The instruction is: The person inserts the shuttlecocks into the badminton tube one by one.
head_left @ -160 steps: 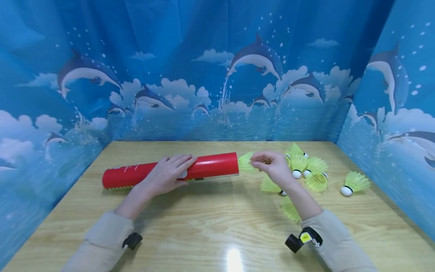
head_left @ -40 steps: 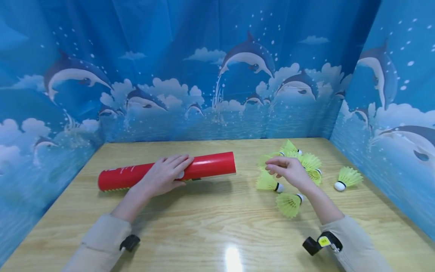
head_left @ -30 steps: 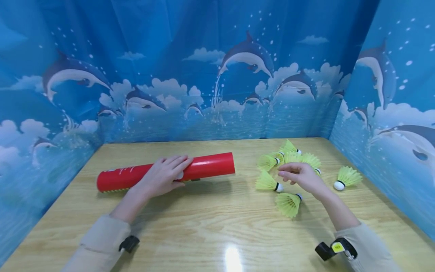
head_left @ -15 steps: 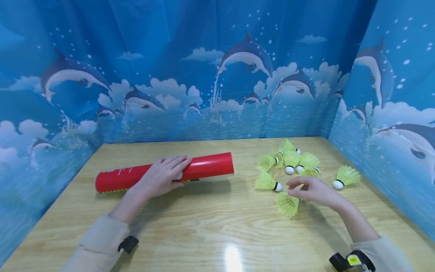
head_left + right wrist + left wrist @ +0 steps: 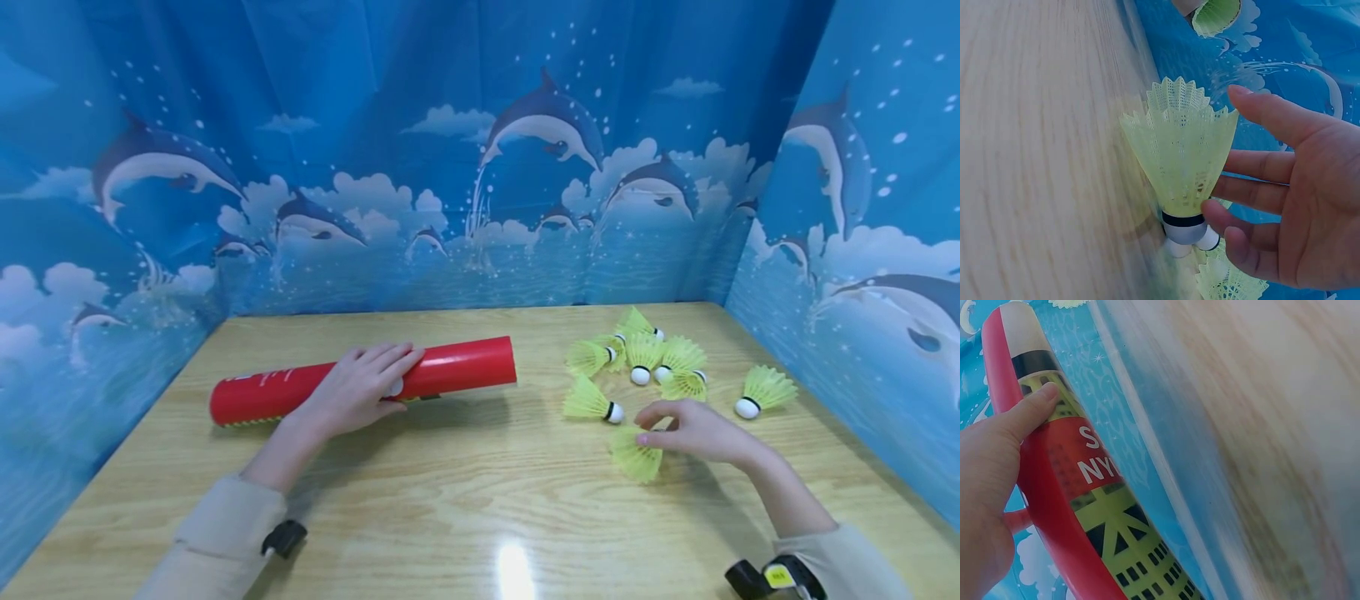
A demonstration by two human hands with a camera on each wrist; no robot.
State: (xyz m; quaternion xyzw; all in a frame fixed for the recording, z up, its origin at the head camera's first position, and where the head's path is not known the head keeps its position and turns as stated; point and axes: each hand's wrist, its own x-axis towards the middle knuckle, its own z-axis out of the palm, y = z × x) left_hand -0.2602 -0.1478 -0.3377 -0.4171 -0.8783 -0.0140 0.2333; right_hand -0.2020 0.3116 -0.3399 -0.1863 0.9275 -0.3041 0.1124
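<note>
My left hand (image 5: 356,392) grips a red shuttlecock tube (image 5: 468,367) that lies slantwise on the table. In the left wrist view the thumb presses on the tube's clear window (image 5: 1129,531), through which yellow-green netting shows. Beside the nearest yellow-green shuttlecock (image 5: 633,460) is my right hand (image 5: 701,429), its thumb overlapping the skirt in the head view. The right wrist view has that shuttlecock (image 5: 1179,156) with its skirt up and white cork down; the fingers (image 5: 1260,165) are loosely bent along one side, not closed round it.
Several more shuttlecocks (image 5: 642,354) lie clustered behind the right hand, with one (image 5: 587,402) just left of it and another (image 5: 767,389) off to the right. A blue dolphin-print curtain (image 5: 420,167) encloses the back and sides of the wooden table (image 5: 450,517).
Earlier, my right hand was at a shuttlecock in the tube's mouth; none sticks out there now. It has moved right, then down to the nearest shuttlecock. My left hand stays on the tube.
</note>
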